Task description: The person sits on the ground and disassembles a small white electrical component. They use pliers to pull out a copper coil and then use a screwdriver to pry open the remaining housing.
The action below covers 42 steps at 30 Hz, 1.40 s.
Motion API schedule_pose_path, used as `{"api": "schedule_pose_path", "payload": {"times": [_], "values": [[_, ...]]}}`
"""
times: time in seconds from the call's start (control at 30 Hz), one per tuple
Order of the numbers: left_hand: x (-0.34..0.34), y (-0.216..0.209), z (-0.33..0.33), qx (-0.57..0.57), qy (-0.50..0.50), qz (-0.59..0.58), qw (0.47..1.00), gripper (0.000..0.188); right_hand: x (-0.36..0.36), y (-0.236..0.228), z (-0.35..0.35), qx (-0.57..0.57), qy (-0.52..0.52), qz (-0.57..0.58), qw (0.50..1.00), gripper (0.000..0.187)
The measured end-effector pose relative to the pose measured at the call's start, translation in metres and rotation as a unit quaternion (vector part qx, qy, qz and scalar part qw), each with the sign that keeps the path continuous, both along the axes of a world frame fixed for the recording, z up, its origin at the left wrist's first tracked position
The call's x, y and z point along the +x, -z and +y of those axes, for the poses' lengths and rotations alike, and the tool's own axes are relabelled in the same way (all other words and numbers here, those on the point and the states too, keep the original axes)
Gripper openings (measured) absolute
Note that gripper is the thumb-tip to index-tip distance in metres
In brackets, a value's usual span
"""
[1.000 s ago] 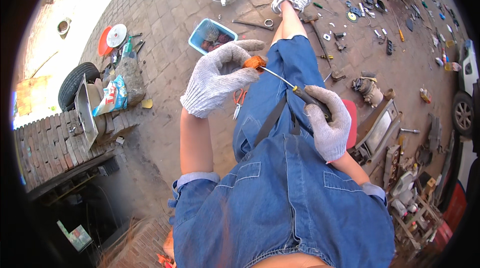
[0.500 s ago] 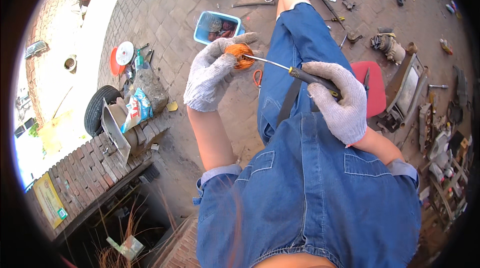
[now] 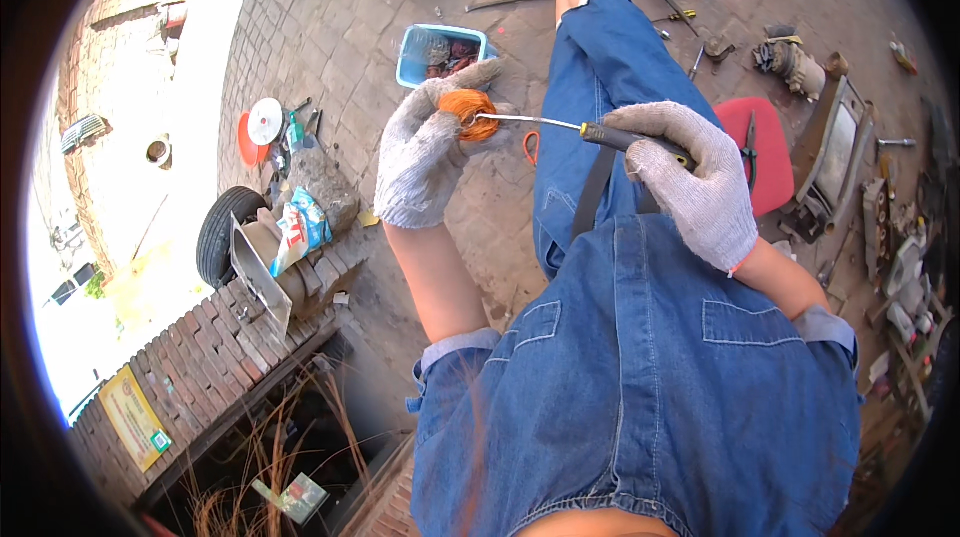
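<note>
My left hand [image 3: 420, 162], in a whitish knitted work glove with soiled fingers, is closed around a small orange coil [image 3: 467, 115] wound from thin strands that look like copper wire. A similar glove covers my right hand [image 3: 698, 187], which is wrapped round the dark grip of a screwdriver-like hook tool [image 3: 606, 135] with yellow bands. Its thin metal shaft points left and looks slightly bent. The tip meets the right face of the coil; how deep it sits cannot be made out. Both hands are raised above my denim-clad lap.
Beyond my left hand stands a blue plastic basin [image 3: 404, 59] with dark reddish pieces. Orange-handled scissors [image 3: 531, 147] lie near my leg. To the right are a red seat [image 3: 768, 142] with pliers on it and scattered metal parts. A tyre [image 3: 222, 237] leans by the brick edge at left.
The tool's shaft has turned from slanting to nearly level, with its tip still at the coil. Both hands keep their hold. The whole view has shifted slightly.
</note>
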<state>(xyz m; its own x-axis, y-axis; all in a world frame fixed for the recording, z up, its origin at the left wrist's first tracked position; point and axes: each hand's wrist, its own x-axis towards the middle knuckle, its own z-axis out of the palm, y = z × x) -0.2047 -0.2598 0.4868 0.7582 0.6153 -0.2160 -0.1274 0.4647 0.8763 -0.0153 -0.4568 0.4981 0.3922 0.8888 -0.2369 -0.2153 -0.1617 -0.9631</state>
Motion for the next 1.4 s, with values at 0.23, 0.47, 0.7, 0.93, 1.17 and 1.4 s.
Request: {"api": "schedule_pose_path", "payload": {"times": [0.23, 0.47, 0.7, 0.93, 1.17, 1.4], "values": [[0.003, -0.001, -0.002, -0.001, 0.002, -0.006, 1.0, 0.047, 0.008, -0.005, -0.002, -0.048, -0.019, 0.065, 0.997, 0.025], [0.002, 0.001, -0.002, -0.017, -0.017, -0.013, 1.0, 0.05, 0.002, -0.002, -0.004, 0.018, 0.02, -0.036, 0.999, 0.025], [-0.005, 0.005, -0.001, -0.02, -0.003, -0.017, 1.0, 0.054, 0.0, -0.002, -0.003, 0.016, 0.017, -0.028, 0.999, 0.024], [-0.005, 0.008, 0.002, -0.011, 0.016, -0.007, 1.0, 0.057, 0.002, -0.007, -0.003, -0.03, 0.021, -0.018, 0.999, 0.024], [-0.005, 0.007, 0.003, -0.005, 0.015, 0.014, 1.0, 0.057, 0.001, -0.002, -0.002, -0.01, 0.037, -0.042, 0.998, 0.025], [-0.002, 0.003, 0.0, 0.014, -0.008, 0.03, 0.999, 0.056, -0.001, -0.001, -0.005, 0.057, 0.067, -0.202, 0.976, 0.028]]}}
